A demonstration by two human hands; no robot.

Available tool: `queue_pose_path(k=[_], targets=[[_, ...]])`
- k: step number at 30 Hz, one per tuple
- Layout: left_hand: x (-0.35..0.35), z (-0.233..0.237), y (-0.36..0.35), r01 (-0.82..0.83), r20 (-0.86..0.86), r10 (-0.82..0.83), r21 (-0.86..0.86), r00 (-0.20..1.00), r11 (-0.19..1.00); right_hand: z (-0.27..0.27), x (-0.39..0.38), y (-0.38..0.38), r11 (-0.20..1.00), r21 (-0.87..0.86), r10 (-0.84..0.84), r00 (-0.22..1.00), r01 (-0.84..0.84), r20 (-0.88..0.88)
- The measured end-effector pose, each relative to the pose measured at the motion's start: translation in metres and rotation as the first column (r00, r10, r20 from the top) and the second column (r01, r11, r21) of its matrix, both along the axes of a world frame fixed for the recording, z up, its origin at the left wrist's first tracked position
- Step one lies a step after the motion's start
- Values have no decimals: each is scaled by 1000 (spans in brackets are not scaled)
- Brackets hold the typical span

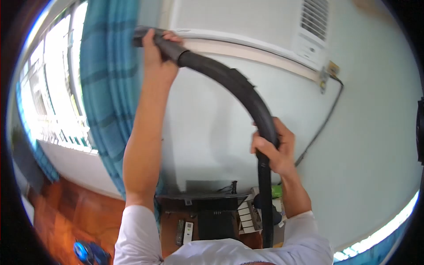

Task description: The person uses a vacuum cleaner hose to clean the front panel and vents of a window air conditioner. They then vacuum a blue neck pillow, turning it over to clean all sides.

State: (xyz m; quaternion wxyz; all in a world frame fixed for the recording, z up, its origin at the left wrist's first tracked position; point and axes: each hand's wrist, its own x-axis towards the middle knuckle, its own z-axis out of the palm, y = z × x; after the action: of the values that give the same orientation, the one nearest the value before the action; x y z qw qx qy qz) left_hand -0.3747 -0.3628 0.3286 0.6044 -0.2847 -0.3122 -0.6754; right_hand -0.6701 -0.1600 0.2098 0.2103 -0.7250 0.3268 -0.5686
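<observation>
A thick black hose [238,84] arches across the view, from a grey-black end piece [173,51] at the upper left down toward the person's body. My left hand [160,51] is raised and wrapped round that end piece, beside the blue curtain and the left end of the white air conditioner. Lower and to the right, my right hand [276,145] grips the hose, with the thumb across its front. The hose hangs nearly straight down below that hand. Its lower end is hidden by the body.
A white air conditioner [238,22] sits high on the wall, its cord [329,115] running down at the right. Blue curtains [108,84] hang by a bright window [53,79]. A desk with remotes [188,232] and boxes stands below. A blue object [88,252] lies on the floor.
</observation>
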Motion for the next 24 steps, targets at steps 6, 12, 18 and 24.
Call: queue_pose_path(k=[6, 12, 18, 24], targets=[[-90, 22, 24, -51, -29, 50, -35, 998, 998, 8, -4, -18, 999, 33, 38, 996, -41, 81], [-186, 47, 41, -373, 387, 399, -144, 831, 917, 42, -48, -9, 997, -76, -6, 948, 32, 320], [-245, 78, 38, -342, 641, 617, -514, 456, 787, 110, -109, 3, 952, 4, -303, 936, 307, 180], [-297, 73, -33, -143, -419, 725, -806, -548, -574, 192, -137, 9, 887, -199, -385, 905, 417, 180]])
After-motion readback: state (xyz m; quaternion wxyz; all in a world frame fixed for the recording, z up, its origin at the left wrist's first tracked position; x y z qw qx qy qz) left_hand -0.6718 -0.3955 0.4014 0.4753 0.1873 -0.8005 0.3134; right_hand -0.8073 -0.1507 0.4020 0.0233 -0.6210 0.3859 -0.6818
